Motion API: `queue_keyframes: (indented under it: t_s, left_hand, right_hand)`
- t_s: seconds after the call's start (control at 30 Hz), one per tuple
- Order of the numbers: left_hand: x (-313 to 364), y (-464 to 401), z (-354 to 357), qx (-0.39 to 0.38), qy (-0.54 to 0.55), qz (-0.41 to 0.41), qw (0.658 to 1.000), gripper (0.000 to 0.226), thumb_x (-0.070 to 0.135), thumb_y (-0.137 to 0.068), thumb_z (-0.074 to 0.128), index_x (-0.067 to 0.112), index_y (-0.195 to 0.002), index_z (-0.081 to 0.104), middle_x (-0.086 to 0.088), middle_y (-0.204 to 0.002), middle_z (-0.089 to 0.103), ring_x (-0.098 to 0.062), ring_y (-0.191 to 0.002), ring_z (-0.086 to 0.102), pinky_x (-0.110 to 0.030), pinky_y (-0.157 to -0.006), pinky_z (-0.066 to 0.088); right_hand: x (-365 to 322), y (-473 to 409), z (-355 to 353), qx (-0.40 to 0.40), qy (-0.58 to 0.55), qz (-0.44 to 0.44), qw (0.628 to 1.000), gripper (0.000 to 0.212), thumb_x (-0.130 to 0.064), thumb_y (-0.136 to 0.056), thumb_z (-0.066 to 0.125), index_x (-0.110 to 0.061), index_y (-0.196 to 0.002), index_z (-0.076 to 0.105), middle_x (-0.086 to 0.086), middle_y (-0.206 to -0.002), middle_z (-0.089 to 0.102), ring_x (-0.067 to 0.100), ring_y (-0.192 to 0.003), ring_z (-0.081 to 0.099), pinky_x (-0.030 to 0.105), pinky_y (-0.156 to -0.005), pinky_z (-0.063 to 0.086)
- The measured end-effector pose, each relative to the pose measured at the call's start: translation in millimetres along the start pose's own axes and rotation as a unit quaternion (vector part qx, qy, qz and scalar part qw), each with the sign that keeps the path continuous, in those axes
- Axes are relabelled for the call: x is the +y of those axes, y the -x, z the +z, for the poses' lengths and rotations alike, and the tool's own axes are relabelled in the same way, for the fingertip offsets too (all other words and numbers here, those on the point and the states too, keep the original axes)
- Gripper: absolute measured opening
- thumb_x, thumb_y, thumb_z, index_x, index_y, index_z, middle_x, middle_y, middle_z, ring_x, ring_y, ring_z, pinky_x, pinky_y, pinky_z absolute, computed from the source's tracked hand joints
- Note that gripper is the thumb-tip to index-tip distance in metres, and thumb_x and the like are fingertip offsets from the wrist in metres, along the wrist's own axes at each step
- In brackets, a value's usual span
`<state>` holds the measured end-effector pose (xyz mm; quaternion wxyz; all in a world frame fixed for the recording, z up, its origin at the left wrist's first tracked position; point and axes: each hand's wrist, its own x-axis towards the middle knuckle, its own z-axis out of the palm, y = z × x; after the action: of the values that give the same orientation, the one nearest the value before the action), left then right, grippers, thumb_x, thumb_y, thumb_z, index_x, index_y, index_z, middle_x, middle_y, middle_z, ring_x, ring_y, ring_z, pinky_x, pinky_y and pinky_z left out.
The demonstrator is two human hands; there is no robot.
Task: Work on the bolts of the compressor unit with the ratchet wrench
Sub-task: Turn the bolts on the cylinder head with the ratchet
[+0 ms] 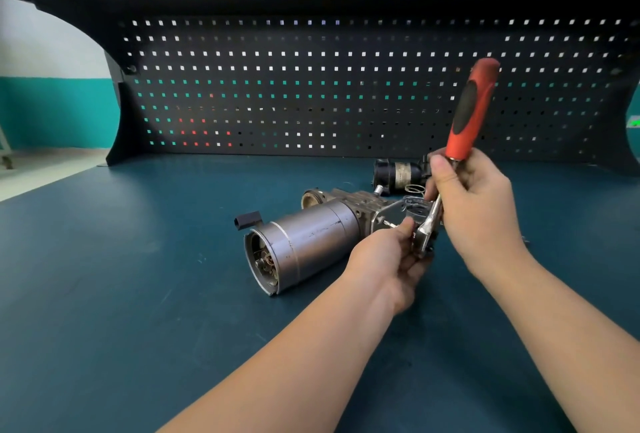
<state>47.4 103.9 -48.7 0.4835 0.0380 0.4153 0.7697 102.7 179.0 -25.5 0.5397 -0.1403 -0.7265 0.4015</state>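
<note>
On the dark teal bench (138, 294) the compressor unit (308, 242) lies on its side, its grey motor cylinder toward the viewer. At its right end stands the ratchet wrench (464, 141), red handle tilted up. The right hand (474, 204) grips the shank just below the handle; the left hand (388, 259) pinches the wrench head against the unit. Behind rises a black pegboard (311, 86).
</note>
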Motion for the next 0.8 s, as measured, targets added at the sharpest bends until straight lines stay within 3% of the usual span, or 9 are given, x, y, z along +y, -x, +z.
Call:
queue_keyframes:
  t_s: [0.13,0.23,0.33,0.43,0.53,0.6,0.7,0.73,0.8]
  left_hand:
    - [0,2,1,-0.002,0.007,0.0,1.0,0.009,0.009,-0.093,0.056,0.003,-0.087,0.059,-0.009,-0.076,0.062,-0.018,-0.067,0.057,-0.031,-0.075,0.052]
    - [1,2,1,-0.017,0.011,0.005,1.0,0.012,0.008,-0.095,0.051,0.005,-0.086,0.059,-0.009,-0.077,0.062,-0.018,-0.069,0.056,-0.03,-0.075,0.052]
    - [2,4,-2,-0.056,-0.019,0.017,0.998,0.024,0.012,-0.098,0.04,0.012,-0.083,0.058,0.0,-0.064,0.064,-0.01,-0.059,0.06,-0.021,-0.059,0.053]
    - [2,4,-4,-0.056,-0.024,0.031,0.998,0.032,0.014,-0.1,0.034,0.015,-0.076,0.055,0.005,-0.055,0.062,-0.007,-0.052,0.06,-0.018,-0.056,0.05]
    - [3,2,-2,-0.012,-0.027,0.015,0.999,0.019,0.008,-0.094,0.05,0.007,-0.076,0.058,-0.002,-0.056,0.06,-0.011,-0.049,0.056,-0.021,-0.057,0.046]
    - [3,0,-1,0.002,-0.015,0.014,1.0,0.012,0.008,-0.093,0.055,0.004,-0.082,0.059,-0.007,-0.068,0.063,-0.015,-0.06,0.057,-0.023,-0.063,0.047]
    - [1,-2,1,0.009,-0.002,0.019,1.0,0.007,0.009,-0.093,0.056,0.006,-0.087,0.058,-0.009,-0.086,0.064,-0.017,-0.07,0.058,-0.025,-0.068,0.05]
    - [0,-3,1,0.011,-0.004,0.02,1.0,0.007,0.01,-0.093,0.056,0.007,-0.087,0.058,-0.009,-0.087,0.064,-0.017,-0.07,0.059,-0.026,-0.068,0.051]
    - [-1,-4,1,0.014,-0.012,0.022,1.0,0.008,0.01,-0.092,0.057,0.008,-0.085,0.059,-0.009,-0.085,0.064,-0.017,-0.07,0.058,-0.028,-0.07,0.051]
  right_hand:
    - [0,0,-3,-0.011,-0.063,0.029,0.998,0.009,-0.021,-0.099,0.051,-0.026,-0.095,0.057,-0.005,-0.061,0.057,0.002,-0.047,0.046,0.025,-0.053,0.037]
    - [-4,5,-2,-0.076,-0.036,-0.074,0.994,0.008,-0.019,-0.096,0.054,-0.027,-0.097,0.055,-0.009,-0.062,0.057,0.005,-0.052,0.049,0.019,-0.053,0.042]
    - [-7,14,4,-0.145,0.079,-0.217,0.962,0.012,-0.032,-0.089,0.054,-0.031,-0.102,0.053,-0.014,-0.076,0.06,0.006,-0.061,0.054,0.016,-0.061,0.044]
    - [-3,21,11,-0.132,0.128,-0.262,0.947,0.016,-0.036,-0.089,0.049,-0.031,-0.105,0.051,-0.009,-0.078,0.06,0.01,-0.066,0.055,0.018,-0.063,0.043]
    - [3,16,14,-0.022,0.002,-0.13,0.991,0.006,-0.032,-0.094,0.05,-0.028,-0.089,0.051,-0.012,-0.061,0.055,0.005,-0.054,0.052,0.02,-0.056,0.043]
    - [12,4,10,0.082,-0.08,0.055,0.992,0.017,-0.027,-0.098,0.048,-0.025,-0.082,0.051,-0.01,-0.057,0.054,0.002,-0.044,0.047,0.018,-0.048,0.038]
    - [25,-8,1,0.133,-0.302,0.391,0.859,0.029,-0.022,-0.103,0.043,-0.012,-0.076,0.047,0.001,-0.064,0.047,0.002,-0.027,0.029,0.015,-0.029,0.023]
    - [27,-9,1,0.126,-0.332,0.427,0.832,0.03,-0.021,-0.103,0.041,-0.01,-0.075,0.046,0.001,-0.065,0.044,0.001,-0.026,0.025,0.013,-0.028,0.019]
    - [27,-9,1,0.098,-0.324,0.379,0.861,0.028,-0.021,-0.103,0.042,-0.011,-0.079,0.049,0.001,-0.065,0.044,0.001,-0.026,0.027,0.013,-0.028,0.02]
